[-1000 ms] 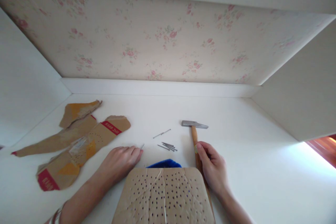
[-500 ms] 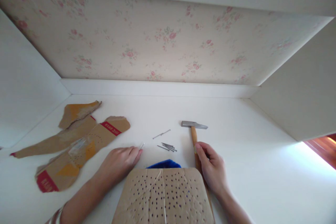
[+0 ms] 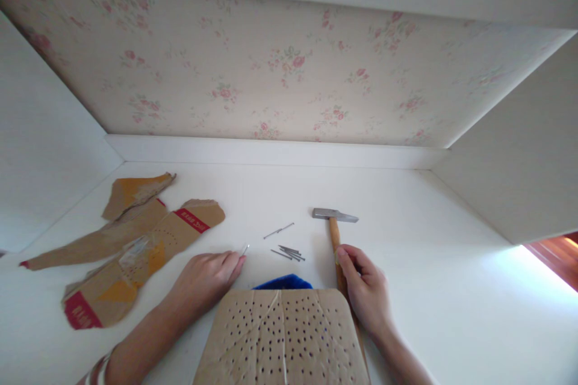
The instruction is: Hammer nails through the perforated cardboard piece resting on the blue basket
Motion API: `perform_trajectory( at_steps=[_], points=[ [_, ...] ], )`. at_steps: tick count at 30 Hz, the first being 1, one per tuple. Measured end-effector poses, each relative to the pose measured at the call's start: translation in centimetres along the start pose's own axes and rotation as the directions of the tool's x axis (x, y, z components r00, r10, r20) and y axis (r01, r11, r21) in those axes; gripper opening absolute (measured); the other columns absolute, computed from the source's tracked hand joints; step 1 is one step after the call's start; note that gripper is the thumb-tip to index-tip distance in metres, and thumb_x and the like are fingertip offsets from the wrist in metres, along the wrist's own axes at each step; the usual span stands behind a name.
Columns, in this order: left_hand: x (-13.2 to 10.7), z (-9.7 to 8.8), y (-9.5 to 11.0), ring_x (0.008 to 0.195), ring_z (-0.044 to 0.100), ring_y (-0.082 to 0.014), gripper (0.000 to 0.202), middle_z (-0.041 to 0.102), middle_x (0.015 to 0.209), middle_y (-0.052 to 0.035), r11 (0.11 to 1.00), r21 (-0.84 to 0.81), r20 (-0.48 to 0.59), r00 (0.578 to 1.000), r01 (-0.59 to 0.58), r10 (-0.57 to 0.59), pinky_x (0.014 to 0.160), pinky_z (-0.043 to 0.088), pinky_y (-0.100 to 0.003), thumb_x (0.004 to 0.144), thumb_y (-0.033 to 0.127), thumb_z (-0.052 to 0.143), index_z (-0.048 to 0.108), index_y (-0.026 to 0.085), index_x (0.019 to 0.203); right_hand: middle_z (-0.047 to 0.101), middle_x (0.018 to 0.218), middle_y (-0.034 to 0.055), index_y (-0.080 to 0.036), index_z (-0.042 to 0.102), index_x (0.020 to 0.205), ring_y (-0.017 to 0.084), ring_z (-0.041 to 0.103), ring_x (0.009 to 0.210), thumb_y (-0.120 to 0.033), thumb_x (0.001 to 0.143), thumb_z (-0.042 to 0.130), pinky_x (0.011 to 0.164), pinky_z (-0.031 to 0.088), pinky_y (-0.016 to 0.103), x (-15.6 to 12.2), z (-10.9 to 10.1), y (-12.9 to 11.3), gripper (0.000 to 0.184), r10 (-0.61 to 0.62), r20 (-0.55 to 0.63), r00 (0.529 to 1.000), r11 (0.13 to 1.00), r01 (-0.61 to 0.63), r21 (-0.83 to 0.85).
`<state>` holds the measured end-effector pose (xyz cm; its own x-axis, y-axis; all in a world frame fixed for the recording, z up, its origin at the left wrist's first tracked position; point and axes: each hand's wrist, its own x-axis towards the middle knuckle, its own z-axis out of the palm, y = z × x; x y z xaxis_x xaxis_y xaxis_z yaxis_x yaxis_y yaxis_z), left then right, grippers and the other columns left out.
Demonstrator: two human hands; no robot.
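Observation:
My left hand (image 3: 205, 280) rests palm down on the white table, fingers together, with a single nail (image 3: 244, 249) at its fingertips. My right hand (image 3: 363, 292) is wrapped round the wooden handle of a hammer (image 3: 335, 225) that lies flat, its steel head pointing away from me. Between the hands lie several loose nails (image 3: 289, 251), and one more nail (image 3: 279, 230) lies a little farther back. A brown cardboard sheet (image 3: 282, 337) full of small holes sits right in front of me, on top of something blue (image 3: 282, 281).
Torn cardboard pieces (image 3: 130, 240) with red and yellow print lie at the left. White walls (image 3: 519, 162) box in the table (image 3: 428, 264) on both sides, with flowered wallpaper (image 3: 271, 66) behind. An orange-red surface (image 3: 560, 255) shows past the right edge.

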<state>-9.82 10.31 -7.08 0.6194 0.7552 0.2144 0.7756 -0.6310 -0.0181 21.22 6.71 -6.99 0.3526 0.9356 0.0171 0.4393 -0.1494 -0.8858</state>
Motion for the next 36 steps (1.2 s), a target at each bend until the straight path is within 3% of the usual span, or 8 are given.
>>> perform_trajectory(
  at_steps=[4,10,13,17,24,30,33,36],
  points=[
    [0.0,0.0,0.0,0.059,0.065,-0.0189,0.039,0.066,0.064,-0.0029,0.998,-0.036,0.015,0.999,0.045,-0.044,0.054,0.046,-0.027,0.101,0.022,0.033,0.059,0.02,0.073,0.071,0.08,0.0034,-0.021,0.071,0.091,0.022,0.059,0.074,-0.054,0.09,0.053,0.069,0.046,0.033,-0.2,-0.1,-0.1,0.038,-0.02,-0.013,1.0,1.0,0.02,-0.019],
    [0.1,0.2,-0.1,0.058,0.065,-0.0183,0.042,0.066,0.063,-0.0029,0.992,-0.078,0.023,0.995,0.096,-0.095,0.055,0.046,-0.026,0.103,0.027,0.031,0.061,0.02,0.074,0.071,0.092,0.0049,-0.025,0.069,0.098,0.021,0.061,0.079,-0.043,0.093,0.055,0.07,0.048,0.03,-1.9,-1.7,-1.6,0.023,-0.241,-0.065,0.968,0.97,0.238,-0.053],
    [0.1,0.5,-0.2,0.059,0.067,-0.0187,0.041,0.069,0.065,-0.004,0.985,-0.096,0.045,0.99,0.141,-0.137,0.055,0.047,-0.027,0.102,0.028,0.033,0.063,0.019,0.077,0.066,0.107,0.0059,-0.029,0.064,0.113,0.023,0.061,0.088,-0.046,0.094,0.051,0.073,0.05,0.031,-3.1,-2.6,-3.8,0.029,-0.21,0.113,0.971,0.978,0.209,0.021],
    [0.1,0.7,-0.3,0.062,0.069,-0.0189,0.041,0.071,0.068,-0.0048,0.985,-0.075,0.072,0.986,0.156,-0.151,0.057,0.048,-0.026,0.102,0.028,0.032,0.065,0.019,0.079,0.065,0.107,0.0037,-0.033,0.062,0.122,0.021,0.061,0.077,-0.053,0.09,0.055,0.066,0.051,0.032,-4.1,-3.1,-6.3,0.038,-0.067,0.348,0.935,0.993,0.095,-0.065],
    [0.1,-0.2,0.0,0.066,0.068,-0.0205,0.043,0.071,0.072,-0.0046,0.97,-0.101,0.12,0.97,0.222,-0.209,0.06,0.045,-0.028,0.102,0.032,0.031,0.064,0.019,0.078,0.067,0.092,0.003,-0.028,0.063,0.115,0.02,0.06,0.072,-0.059,0.09,0.049,0.065,0.052,0.033,-4.5,-3.7,-6.7,0.043,0.045,0.384,0.922,0.998,-0.024,-0.059],
    [0.4,-1.1,0.6,0.054,0.054,-0.0158,0.047,0.052,0.054,0.0032,0.784,-0.401,0.071,0.87,0.473,-0.488,0.055,0.037,-0.025,0.099,0.043,0.031,0.047,0.022,0.06,0.062,0.071,-0.0016,-0.025,0.07,0.098,0.019,0.057,0.065,-0.058,0.081,0.063,0.057,0.045,0.029,-6.0,-3.1,-6.4,0.038,0.102,0.275,0.956,0.984,-0.138,0.114],
    [0.3,-1.7,1.0,0.053,0.05,-0.015,0.049,0.046,0.051,0.0045,0.651,-0.576,0.079,0.826,0.494,-0.558,0.053,0.036,-0.024,0.098,0.051,0.032,0.041,0.023,0.058,0.056,0.061,-0.0039,-0.024,0.068,0.084,0.017,0.055,0.06,-0.059,0.077,0.068,0.053,0.042,0.027,-7.2,-3.4,-6.8,0.036,0.136,0.249,0.959,0.945,-0.201,0.257],
    [-0.1,-3.1,1.5,0.052,0.051,-0.0149,0.052,0.048,0.051,0.0041,0.568,-0.667,0.09,0.809,0.482,-0.581,0.055,0.039,-0.024,0.097,0.054,0.033,0.042,0.023,0.057,0.062,0.065,-0.0008,-0.025,0.067,0.08,0.019,0.058,0.059,-0.062,0.073,0.07,0.05,0.045,0.027,-8.6,-4.4,-7.1,0.038,0.253,0.191,0.948,0.857,-0.312,0.411]
  ],
)
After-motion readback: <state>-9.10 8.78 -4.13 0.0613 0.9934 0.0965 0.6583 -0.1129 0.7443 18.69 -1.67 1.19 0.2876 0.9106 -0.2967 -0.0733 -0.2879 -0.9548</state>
